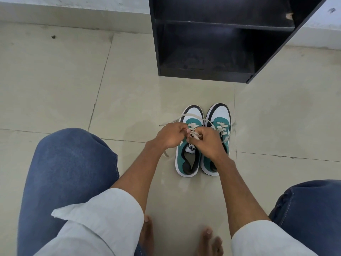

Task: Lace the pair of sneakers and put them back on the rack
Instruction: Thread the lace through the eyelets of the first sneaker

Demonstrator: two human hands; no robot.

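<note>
Soft, limp cream lace (193,133) is pinched in both my left hand (170,135) and right hand (209,143) over the left sneaker (188,159) on the floor (129,89) before the rack (212,43); I would hold near the eyelets.

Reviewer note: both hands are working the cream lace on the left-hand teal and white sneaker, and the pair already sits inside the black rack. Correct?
Not quite. In the head view the pair of teal and white sneakers stands on the beige tiled floor in front of the black wooden rack, not inside it. The rest holds.
</note>
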